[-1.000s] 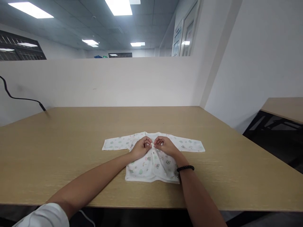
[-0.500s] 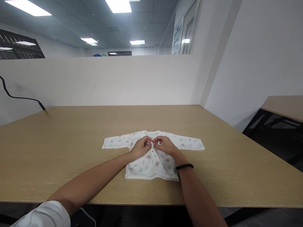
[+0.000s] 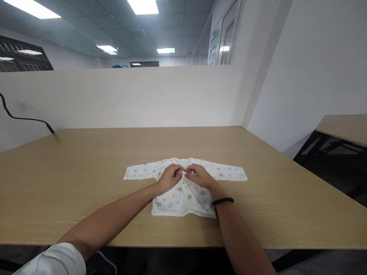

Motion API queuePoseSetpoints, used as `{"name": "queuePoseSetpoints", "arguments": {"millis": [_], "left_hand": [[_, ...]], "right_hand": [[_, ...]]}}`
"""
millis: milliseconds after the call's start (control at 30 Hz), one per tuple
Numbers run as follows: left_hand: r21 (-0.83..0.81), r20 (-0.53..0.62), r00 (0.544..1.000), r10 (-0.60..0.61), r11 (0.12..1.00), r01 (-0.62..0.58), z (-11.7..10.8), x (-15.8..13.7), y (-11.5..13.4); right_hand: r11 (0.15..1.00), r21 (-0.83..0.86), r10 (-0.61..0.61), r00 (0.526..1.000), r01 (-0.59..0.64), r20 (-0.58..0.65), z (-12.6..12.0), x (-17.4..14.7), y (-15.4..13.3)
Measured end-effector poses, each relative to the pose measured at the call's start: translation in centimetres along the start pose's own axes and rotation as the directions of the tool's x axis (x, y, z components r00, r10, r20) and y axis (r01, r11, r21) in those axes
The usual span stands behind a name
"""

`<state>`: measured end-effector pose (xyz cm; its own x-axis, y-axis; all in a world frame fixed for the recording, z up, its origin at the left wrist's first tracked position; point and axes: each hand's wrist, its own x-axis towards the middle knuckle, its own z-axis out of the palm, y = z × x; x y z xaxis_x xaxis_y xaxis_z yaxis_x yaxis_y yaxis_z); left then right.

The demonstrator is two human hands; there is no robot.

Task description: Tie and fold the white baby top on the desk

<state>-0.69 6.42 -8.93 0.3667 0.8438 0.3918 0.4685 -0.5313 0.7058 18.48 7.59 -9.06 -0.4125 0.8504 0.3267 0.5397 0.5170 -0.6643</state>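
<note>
While handling the shirt (image 3: 183, 202), laid flat on the surface (image 3: 86, 160) with both sleeves (image 3: 140, 172) out to the sides, pinched its upper front with left hand (image 3: 170, 177) and right hand (image 3: 198, 177), each grip narrow on the cloth, fingertips almost meeting. Could not make out the exact bit held. Probably called for light, even tension from both sides, with thumbs low and close together, to avoid puckering the front, creased just below the pinch.
</note>
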Motion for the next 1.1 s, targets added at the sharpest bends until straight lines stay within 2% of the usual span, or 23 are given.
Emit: {"name": "queuePoseSetpoints", "arguments": {"millis": [500,667,800,967,1100], "left_hand": [[0.029,0.025,1.0,-0.003,1.0,0.002,0.08,0.05,-0.21],[0.027,0.025,1.0,0.011,1.0,-0.012,0.21,0.07,-0.49],[0.029,0.009,1.0,0.019,0.999,-0.02,0.34,0.06,-0.68],[0.019,-0.007,1.0,0.026,0.999,-0.025,0.41,-0.04,-0.68],[0.16,0.059,0.996,0.061,0.985,-0.07,0.09,-0.14,-0.53]], "right_hand": [[0.999,0.047,-0.009,1.0,0.009,0.005,-0.2,-0.04,-0.29],[0.996,0.084,0.044,0.998,-0.04,-0.042,0.03,-0.02,0.07],[0.992,0.124,0.036,0.998,-0.028,-0.06,0.12,0.01,0.31],[0.996,0.088,0.026,0.997,-0.02,-0.072,0.13,0.09,0.07],[0.999,0.051,0.021,0.995,-0.016,-0.1,-0.06,0.04,0.02]]}}
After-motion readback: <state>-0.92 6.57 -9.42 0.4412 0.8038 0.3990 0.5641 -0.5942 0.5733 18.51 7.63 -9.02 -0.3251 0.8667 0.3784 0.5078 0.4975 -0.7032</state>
